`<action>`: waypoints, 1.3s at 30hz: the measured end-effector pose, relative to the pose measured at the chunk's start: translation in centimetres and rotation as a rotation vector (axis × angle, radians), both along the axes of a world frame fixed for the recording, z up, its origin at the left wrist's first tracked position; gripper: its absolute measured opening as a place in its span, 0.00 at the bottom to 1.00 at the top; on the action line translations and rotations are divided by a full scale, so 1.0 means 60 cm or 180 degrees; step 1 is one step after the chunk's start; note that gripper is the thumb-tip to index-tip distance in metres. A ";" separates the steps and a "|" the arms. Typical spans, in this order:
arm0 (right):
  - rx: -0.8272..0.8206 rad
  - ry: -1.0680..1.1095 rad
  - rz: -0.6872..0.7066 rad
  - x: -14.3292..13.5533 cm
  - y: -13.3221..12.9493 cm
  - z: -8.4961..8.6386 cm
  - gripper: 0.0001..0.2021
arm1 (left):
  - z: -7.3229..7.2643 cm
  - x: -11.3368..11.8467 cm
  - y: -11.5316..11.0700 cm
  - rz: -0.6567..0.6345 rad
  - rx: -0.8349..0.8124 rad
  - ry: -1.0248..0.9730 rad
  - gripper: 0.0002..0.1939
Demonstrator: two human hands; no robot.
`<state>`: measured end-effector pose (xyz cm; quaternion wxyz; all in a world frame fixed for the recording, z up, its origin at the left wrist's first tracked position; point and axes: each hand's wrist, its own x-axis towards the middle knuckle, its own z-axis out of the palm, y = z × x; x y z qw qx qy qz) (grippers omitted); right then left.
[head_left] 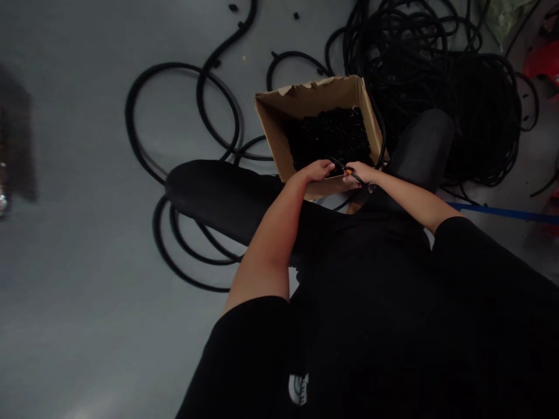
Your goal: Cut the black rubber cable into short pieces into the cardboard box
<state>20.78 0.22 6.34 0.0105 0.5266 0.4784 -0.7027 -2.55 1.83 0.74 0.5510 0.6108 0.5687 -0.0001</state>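
Observation:
Between my knees stands an open cardboard box (273, 137) with many small black pieces (327, 134) inside. Over its near edge, my left hand (321, 169) has its fingers pinched on the end of a thin black strip. Just to the right, my right hand (360, 173) is closed round a small tool with orange on it (348, 170), which meets the strip. The two hands are close together but apart. What kind of tool it is, I cannot make out for sure.
A big tangle of black hose (402, 70) lies behind and right of the box. Loose hose loops (131, 128) spread over the grey floor (78, 262) on the left, passing by my left leg. A blue strap (506, 213) and red objects (541, 61) are at the right.

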 end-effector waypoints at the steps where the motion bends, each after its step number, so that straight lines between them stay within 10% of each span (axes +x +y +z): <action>1: 0.0076 -0.0122 -0.0042 0.001 -0.001 -0.002 0.27 | 0.001 0.001 0.000 -0.0011 0.0033 0.0030 0.17; 10: 0.0042 -0.0263 0.0103 -0.001 -0.002 -0.047 0.20 | 0.002 -0.015 -0.005 -0.0073 -0.0666 -0.0450 0.15; 21: -0.0022 0.0063 -0.0099 -0.001 -0.003 -0.034 0.23 | 0.000 -0.020 -0.009 -0.0140 -0.1054 -0.1380 0.39; 39: 0.0397 -0.0227 -0.0142 0.003 0.001 -0.013 0.13 | 0.001 -0.031 -0.002 0.0407 -0.1107 -0.1229 0.31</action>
